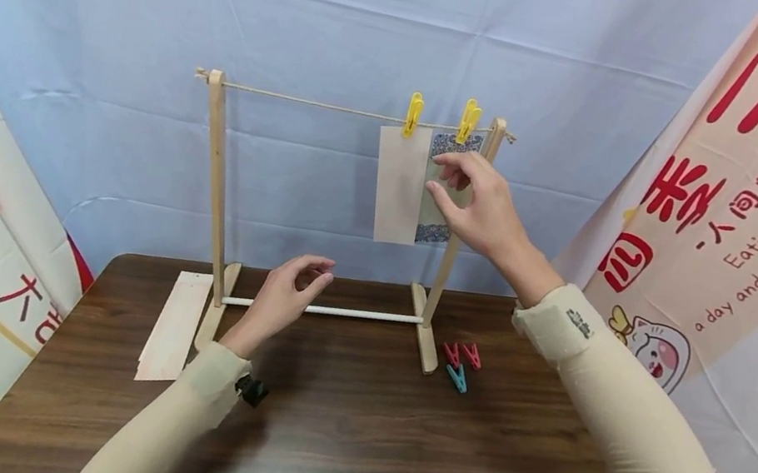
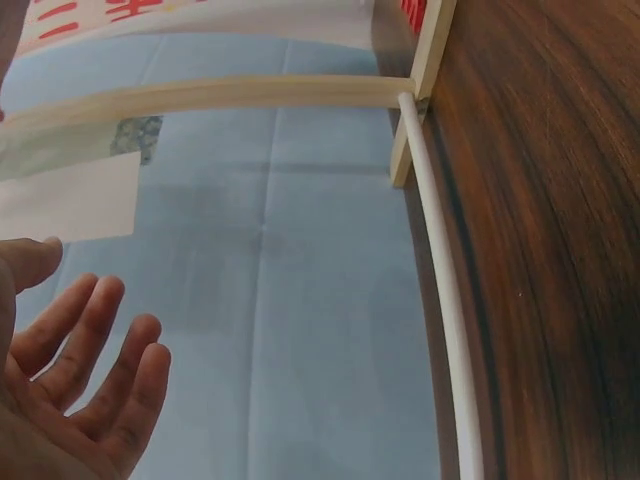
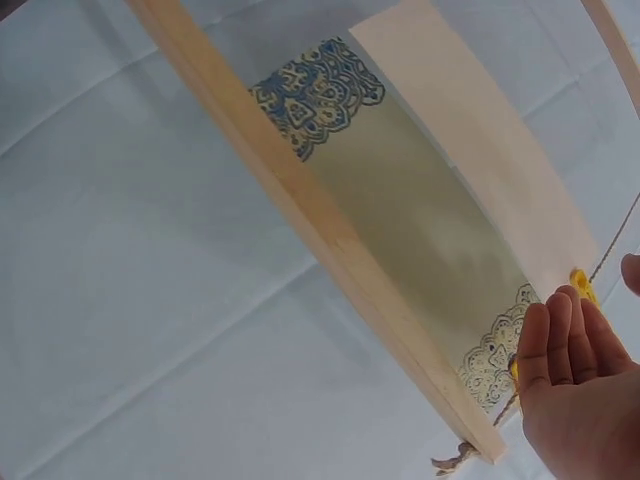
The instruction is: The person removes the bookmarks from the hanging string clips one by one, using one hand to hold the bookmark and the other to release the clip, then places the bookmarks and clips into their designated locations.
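Note:
A string (image 1: 311,101) runs across the top of a wooden frame (image 1: 216,157). Two cards hang from it near the right post: a plain pale one (image 1: 398,189) and one with blue patterned ends (image 1: 433,234). A yellow clothespin (image 1: 412,114) grips the plain card and another yellow clothespin (image 1: 469,121) the patterned one. My right hand (image 1: 479,203), holding nothing, hovers before the patterned card, fingers loosely curved. Lower down, my left hand (image 1: 285,296) is raised near the white crossbar (image 1: 365,316), also without anything in it, its fingers relaxed in the left wrist view.
Several pale paper strips (image 1: 174,327) lie stacked left of the frame on the dark wooden table (image 1: 387,449). Right of its foot lie two red clothespins (image 1: 461,355) and a blue one (image 1: 456,377). A light blue cloth (image 1: 340,27) hangs behind.

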